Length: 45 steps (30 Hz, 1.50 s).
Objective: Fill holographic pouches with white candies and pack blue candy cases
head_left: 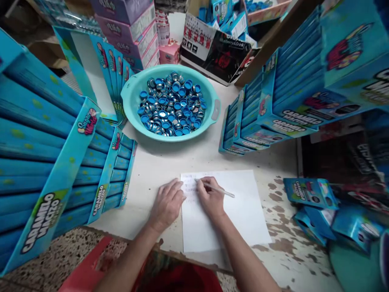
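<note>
In my right hand [211, 196] is a slim, clear-barrelled pen [223, 192], its tip down on a white sheet of paper [234, 219]. A few lines of faint handwriting show near the sheet's upper left corner. My left hand [168, 202] lies flat on the table with its fingers stretched out, the fingertips at the paper's left edge. Beyond both hands stands a turquoise plastic basin [130, 109] full of small metal caps [173, 105] with blue insides.
Stacked blue candy boxes [69, 162] rise at the left, and more boxes [267, 109] at the right. Behind the basin are purple boxes [130, 32] and a black-and-white carton [212, 48]. Loose blue packs [310, 192] lie at the right. The white table [146, 162] has peeling paint.
</note>
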{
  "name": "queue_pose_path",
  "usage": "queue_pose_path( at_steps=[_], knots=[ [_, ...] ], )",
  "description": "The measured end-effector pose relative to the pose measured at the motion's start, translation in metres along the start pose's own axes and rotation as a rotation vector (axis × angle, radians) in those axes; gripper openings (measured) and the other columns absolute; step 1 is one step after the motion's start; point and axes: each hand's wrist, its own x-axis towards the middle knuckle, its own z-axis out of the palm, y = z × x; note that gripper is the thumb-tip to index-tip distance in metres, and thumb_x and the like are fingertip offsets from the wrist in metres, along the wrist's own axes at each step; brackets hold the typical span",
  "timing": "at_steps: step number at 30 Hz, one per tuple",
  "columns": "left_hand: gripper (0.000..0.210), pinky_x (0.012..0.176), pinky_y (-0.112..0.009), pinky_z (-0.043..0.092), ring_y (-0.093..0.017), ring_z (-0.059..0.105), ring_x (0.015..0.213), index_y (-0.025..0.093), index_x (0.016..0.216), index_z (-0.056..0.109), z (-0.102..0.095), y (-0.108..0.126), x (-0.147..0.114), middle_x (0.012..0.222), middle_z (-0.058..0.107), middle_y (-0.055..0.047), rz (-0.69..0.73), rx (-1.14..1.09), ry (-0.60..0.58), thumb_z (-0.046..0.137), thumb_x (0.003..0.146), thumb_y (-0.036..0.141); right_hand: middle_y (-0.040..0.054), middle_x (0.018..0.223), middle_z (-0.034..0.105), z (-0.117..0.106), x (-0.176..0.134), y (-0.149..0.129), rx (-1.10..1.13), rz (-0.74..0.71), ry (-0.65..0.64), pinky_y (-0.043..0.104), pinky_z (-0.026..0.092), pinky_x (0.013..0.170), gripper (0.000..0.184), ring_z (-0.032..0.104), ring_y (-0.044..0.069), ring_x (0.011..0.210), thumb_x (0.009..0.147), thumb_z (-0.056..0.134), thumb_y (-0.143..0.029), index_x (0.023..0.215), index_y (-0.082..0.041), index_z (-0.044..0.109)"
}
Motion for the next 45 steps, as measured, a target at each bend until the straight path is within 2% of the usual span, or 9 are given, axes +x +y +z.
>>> queue_pose_path(
  at_steps=[13,20,28,39,45],
  knots=[
    [0.011,0.095,-0.041,0.039,-0.025,0.047,0.124,0.016,0.092,0.058,0.0021,-0.0009,0.0021,0.12,0.062,-0.009,-0.033,-0.041,-0.026,0.048,0.09,0.021,-0.0013,0.064,0.062,-0.0003,0.0007,0.0019,-0.061,-0.1,-0.039,0.022,0.043,0.053,0.012,0.056,0.011,0.053,0.086,0.054,-0.028,0.077,-0.02,0.057],
    [0.015,0.096,-0.041,0.039,-0.025,0.049,0.123,0.016,0.094,0.06,0.0016,0.0001,0.0032,0.12,0.062,-0.01,-0.05,-0.047,-0.031,0.046,0.091,0.022,-0.0001,0.065,0.062,-0.0007,0.001,0.0019,-0.082,-0.087,-0.019,0.023,0.043,0.053,0.013,0.056,0.012,0.055,0.086,0.052,-0.028,0.076,-0.02,0.057],
    [0.014,0.096,-0.041,0.039,-0.025,0.047,0.125,0.016,0.094,0.059,0.0034,-0.0003,0.0006,0.122,0.061,-0.01,-0.05,-0.031,-0.039,0.046,0.091,0.022,-0.0007,0.068,0.064,-0.0012,0.0004,0.0016,-0.027,-0.093,-0.072,0.022,0.044,0.054,0.012,0.058,0.011,0.057,0.086,0.055,-0.029,0.08,-0.02,0.059],
    [0.015,0.097,-0.041,0.039,-0.025,0.046,0.125,0.016,0.095,0.059,0.0026,-0.0004,0.0004,0.123,0.06,-0.01,-0.049,-0.037,-0.038,0.046,0.091,0.022,-0.0012,0.066,0.063,-0.0006,-0.0003,0.004,-0.046,-0.12,-0.082,0.024,0.044,0.055,0.011,0.057,0.012,0.056,0.085,0.054,-0.027,0.077,-0.021,0.057],
    [0.016,0.096,-0.041,0.039,-0.025,0.047,0.124,0.016,0.095,0.06,0.0019,-0.0005,0.0014,0.121,0.061,-0.01,-0.045,-0.031,-0.027,0.045,0.091,0.022,-0.0006,0.067,0.063,0.0003,-0.0011,0.004,-0.079,-0.084,-0.014,0.024,0.045,0.055,0.011,0.057,0.012,0.056,0.084,0.053,-0.027,0.076,-0.02,0.056]
  ],
)
